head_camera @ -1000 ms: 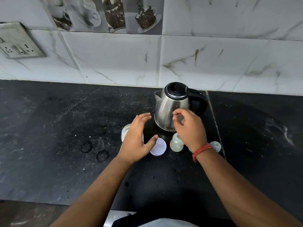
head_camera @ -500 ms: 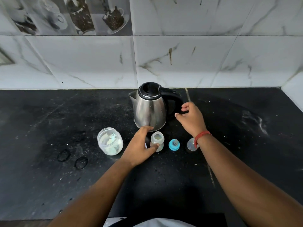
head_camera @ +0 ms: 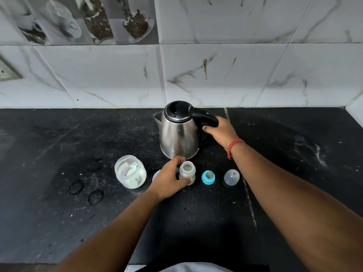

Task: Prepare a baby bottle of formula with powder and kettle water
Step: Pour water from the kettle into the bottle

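Open bottle [head_camera: 187,172], pale residue inside, gripped by left hand [head_camera: 169,179]. Right hand [head_camera: 221,132] now curled round kettle [head_camera: 179,132] handle, previously short of it. Powder jar [head_camera: 130,171] beyond left fingers.

No readable text, label, brand or number shows on anything here.

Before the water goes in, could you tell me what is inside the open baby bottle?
Through the baby bottle's open mouth a pale layer, probably powder, shows at the bottom; the left hand covers its lower side.
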Available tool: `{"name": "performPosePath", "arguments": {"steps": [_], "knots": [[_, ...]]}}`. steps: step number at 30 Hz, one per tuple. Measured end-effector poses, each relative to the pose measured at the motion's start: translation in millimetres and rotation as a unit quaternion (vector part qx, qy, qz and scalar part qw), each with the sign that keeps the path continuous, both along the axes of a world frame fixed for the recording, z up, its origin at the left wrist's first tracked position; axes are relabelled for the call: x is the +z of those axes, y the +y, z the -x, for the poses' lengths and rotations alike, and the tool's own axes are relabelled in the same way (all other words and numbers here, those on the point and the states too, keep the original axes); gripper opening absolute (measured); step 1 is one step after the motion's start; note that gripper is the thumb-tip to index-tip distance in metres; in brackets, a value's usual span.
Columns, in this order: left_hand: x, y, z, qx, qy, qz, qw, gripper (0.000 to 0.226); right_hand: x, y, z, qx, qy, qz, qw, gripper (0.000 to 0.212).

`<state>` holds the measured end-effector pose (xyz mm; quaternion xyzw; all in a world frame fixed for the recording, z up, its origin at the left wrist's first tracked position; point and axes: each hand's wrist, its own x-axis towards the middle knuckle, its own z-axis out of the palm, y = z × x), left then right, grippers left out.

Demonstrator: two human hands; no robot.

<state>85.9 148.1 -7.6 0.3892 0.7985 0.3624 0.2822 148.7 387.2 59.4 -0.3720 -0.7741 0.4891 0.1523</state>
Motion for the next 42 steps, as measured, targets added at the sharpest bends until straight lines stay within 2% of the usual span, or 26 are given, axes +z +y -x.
{"name": "performPosePath", "arguments": {"steps": [5, 13, 19, 26, 34, 39, 42], "knots": [[-2, 3, -2, -0.017, 0.027, 0.0, 1.0, 0.051, -4, -2, 3, -0.007, 0.038, 0.043, 0.998, 0.016], [-1, 5, -4, 0.001, 0.012, -0.023, 1.0, 0.042, -6, -8, 4, -0.036, 0.089, 0.078, 0.992, 0.022], [8, 1, 5, 0.028, -0.015, -0.075, 0.997, 0.043, -9, -21, 9, -0.105, 0.141, 0.11, 0.978, 0.028], [22, -12, 18, 0.097, -0.01, -0.178, 0.979, 0.05, -2, -34, -1, -0.179, 0.201, 0.121, 0.955, 0.029], [60, -20, 37, 0.176, 0.008, -0.258, 0.95, 0.052, 45, -38, -33, -0.185, 0.259, 0.075, 0.945, 0.032], [69, -23, 46, 0.195, 0.046, -0.244, 0.949, 0.053, 65, -46, -52, -0.183, 0.27, 0.051, 0.944, 0.034], [69, -25, 49, 0.194, 0.055, -0.232, 0.952, 0.053, 74, -52, -60, -0.184, 0.261, 0.039, 0.947, 0.028]]}}
